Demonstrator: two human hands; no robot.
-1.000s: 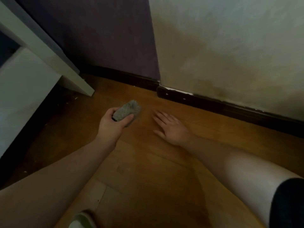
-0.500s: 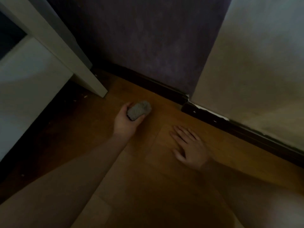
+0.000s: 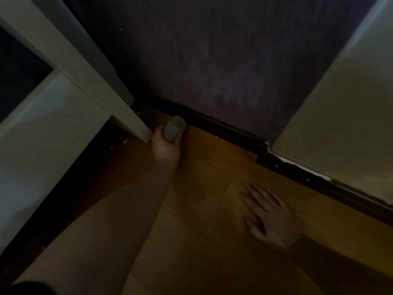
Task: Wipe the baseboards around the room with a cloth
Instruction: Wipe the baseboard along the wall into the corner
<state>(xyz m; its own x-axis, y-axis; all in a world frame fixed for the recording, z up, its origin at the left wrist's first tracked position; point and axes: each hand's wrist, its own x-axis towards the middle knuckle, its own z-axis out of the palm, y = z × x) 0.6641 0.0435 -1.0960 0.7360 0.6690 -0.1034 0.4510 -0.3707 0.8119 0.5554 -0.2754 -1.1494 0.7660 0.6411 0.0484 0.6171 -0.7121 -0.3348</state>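
- The cloth [image 3: 174, 128], bunched into a grey wad, is held in the left hand [image 3: 167, 143], with the fingers closed around it.
- The wad is pressed against, or held just at, the dark baseboard [image 3: 223, 129] under the purple wall [image 3: 223, 60]; in the dim light, contact cannot be confirmed.
- The right hand [image 3: 269, 213] is laid flat and open on the wooden floor [image 3: 202, 209], nothing being gripped; it appears to be used as a prop for the body.
- A white furniture leg [image 3: 127, 118] is seen just beside the left hand, very near the cloth.
- Judged from this, the stretch of baseboard behind the leg could be missed, since little room is left there for the wad.
- The knuckles could be knocked against the leg if the stroke is carried further towards it.
- Because the cloth is bunched so tightly, only a small face is offered to the board, and dust on the top edge could be left behind.
- At the corner, the baseboard [image 3: 297, 173] under the pale wall [image 3: 340, 113] is chipped, with white flecks showing; threads could be snagged there, or more paint flaked off.
- Small pale crumbs [image 3: 124, 142] are seen on the floor near the leg and could be smeared along the board.
- No brand, label or writing can be read anywhere.
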